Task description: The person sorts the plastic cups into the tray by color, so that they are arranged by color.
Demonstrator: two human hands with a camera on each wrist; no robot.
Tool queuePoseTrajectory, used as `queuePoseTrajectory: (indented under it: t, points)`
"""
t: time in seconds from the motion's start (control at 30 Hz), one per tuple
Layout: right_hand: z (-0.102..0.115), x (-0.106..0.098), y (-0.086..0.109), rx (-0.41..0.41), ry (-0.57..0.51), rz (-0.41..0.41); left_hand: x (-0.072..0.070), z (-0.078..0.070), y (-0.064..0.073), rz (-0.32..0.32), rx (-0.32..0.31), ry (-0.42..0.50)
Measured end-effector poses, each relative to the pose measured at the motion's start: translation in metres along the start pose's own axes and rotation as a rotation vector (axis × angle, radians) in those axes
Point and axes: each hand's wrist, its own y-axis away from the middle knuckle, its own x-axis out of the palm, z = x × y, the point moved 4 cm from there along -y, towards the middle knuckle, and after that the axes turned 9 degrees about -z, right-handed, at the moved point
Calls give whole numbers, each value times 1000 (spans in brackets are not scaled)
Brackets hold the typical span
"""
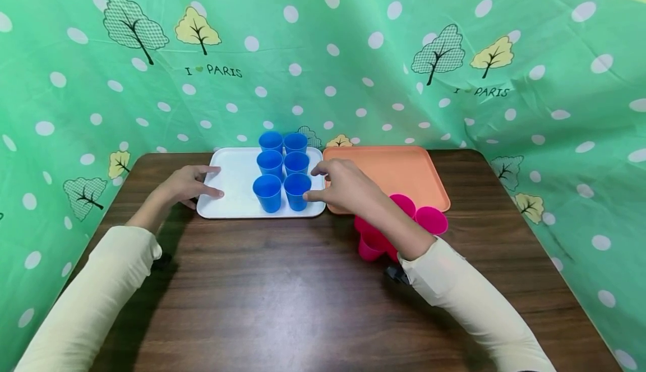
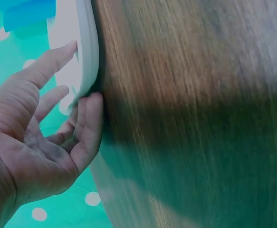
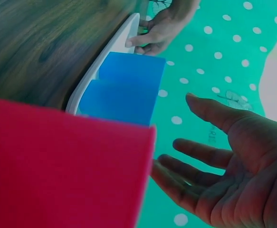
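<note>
"Which things occupy the tray?"

"Six blue, tapered plastic cups (image 1: 296, 165) stand upright in two columns of three, on the right half of a white rectangular tray (image 1: 234, 173)."

"And your grips?"

"My left grip (image 1: 185, 184) holds the tray's left end, thumb over the rim, fingers curled at the outer edge. My right grip (image 1: 345, 186) is spread and empty, its thumb just beside the front right blue cup; contact I cannot tell."

"What adjoins?"

"An orange rectangular tray (image 1: 383, 170), on the right. Deep-pink plastic cups (image 1: 432, 221), partly hidden by my right forearm, stand near its front edge, above the brown wood-grain surface (image 1: 252, 282)."
</note>
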Motion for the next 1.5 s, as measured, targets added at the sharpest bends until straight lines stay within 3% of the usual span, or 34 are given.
queuePoseTrajectory:
  t: [0.27, 0.6, 0.87, 1.17, 1.5]
  points:
    - [-20, -21, 19, 22, -53, -50, -6, -2, 5, -54, 9, -10]
    - [-54, -47, 38, 59, -106, -121, -10, -4, 17, -211, 94, -24]
    - [-86, -76, 52, 59, -155, -249, -9, -12, 36, -304, 150, 38]
    - [-149, -95, 57, 189, -95, -334, -8, -17, 54, -289, 147, 97]
    - [-212, -99, 60, 246, -29, -305, 2, -32, 74, -258, 187, 117]
